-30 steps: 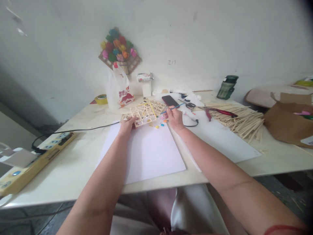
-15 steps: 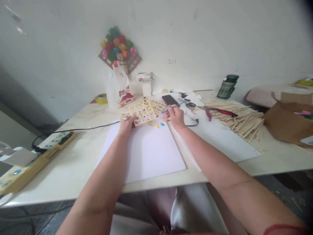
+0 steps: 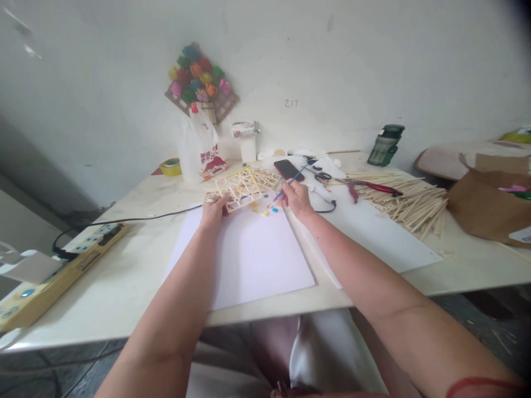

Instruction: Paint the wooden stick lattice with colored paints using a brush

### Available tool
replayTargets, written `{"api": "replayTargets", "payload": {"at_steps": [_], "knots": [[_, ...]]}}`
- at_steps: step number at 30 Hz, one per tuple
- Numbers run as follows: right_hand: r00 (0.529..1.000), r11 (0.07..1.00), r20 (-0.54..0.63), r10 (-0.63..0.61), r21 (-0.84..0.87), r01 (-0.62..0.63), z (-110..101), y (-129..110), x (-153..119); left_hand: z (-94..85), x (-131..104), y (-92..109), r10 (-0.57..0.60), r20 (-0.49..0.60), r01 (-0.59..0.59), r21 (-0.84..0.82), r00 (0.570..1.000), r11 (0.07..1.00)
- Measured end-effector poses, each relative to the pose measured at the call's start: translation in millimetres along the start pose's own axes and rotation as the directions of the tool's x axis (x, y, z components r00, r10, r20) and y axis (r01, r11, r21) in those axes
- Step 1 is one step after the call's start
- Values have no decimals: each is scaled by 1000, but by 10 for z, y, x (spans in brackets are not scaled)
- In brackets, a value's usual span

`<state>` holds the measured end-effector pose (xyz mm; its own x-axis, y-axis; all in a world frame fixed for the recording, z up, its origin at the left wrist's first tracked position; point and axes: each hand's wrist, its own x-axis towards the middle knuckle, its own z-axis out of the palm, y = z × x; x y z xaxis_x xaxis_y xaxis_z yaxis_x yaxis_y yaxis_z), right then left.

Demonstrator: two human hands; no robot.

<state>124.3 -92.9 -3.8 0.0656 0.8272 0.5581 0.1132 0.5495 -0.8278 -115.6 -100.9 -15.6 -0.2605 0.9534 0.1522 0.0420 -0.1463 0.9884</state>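
Observation:
My left hand (image 3: 214, 211) is closed on the lower left corner of a pale wooden lattice frame (image 3: 238, 190), tilted up above the far edge of a white sheet (image 3: 261, 254). Yellow colour shows along the frame's upper and right edges. In my right hand (image 3: 296, 197) is a thin blue brush (image 3: 290, 182), its tip pointing down to the left, over small dabs of paint. A yellow dab (image 3: 266, 213) and a blue dab (image 3: 275, 210) lie just below the tip, near an orange one.
Behind the hands are more lattice pieces (image 3: 267, 178), a phone (image 3: 289, 170) and scissors (image 3: 322, 177). Red-handled pliers (image 3: 379, 188) rest on wooden sticks (image 3: 415, 207) at right. A plastic bag (image 3: 199, 149), green bottle (image 3: 385, 145), paper bag (image 3: 489, 199) and power strip (image 3: 66, 276) surround the work.
The brush has moved from the frame's right edge down to the paint dabs and now stands more steeply. My right hand has shifted slightly left and down. The lattice frame has tilted slightly.

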Motion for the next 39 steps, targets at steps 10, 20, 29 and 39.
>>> {"api": "replayTargets", "payload": {"at_steps": [10, 20, 29, 39], "knots": [[996, 998, 94, 6, -63, 0, 32, 64, -12, 2, 8, -10, -8, -6, 8, -18, 1000, 1000], [996, 997, 31, 82, 8, -82, 23, 60, 3, -6, 10, -13, 5, -2, -5, -7, 1000, 1000], [970, 968, -143, 195, 186, -167, -43, 71, 93, 4, -20, 22, -15, 3, 15, -8, 1000, 1000], [983, 988, -146, 108, 129, -89, -25, 176, 124, 5, -31, 24, 12, 44, -12, 9, 999, 1000]]}}
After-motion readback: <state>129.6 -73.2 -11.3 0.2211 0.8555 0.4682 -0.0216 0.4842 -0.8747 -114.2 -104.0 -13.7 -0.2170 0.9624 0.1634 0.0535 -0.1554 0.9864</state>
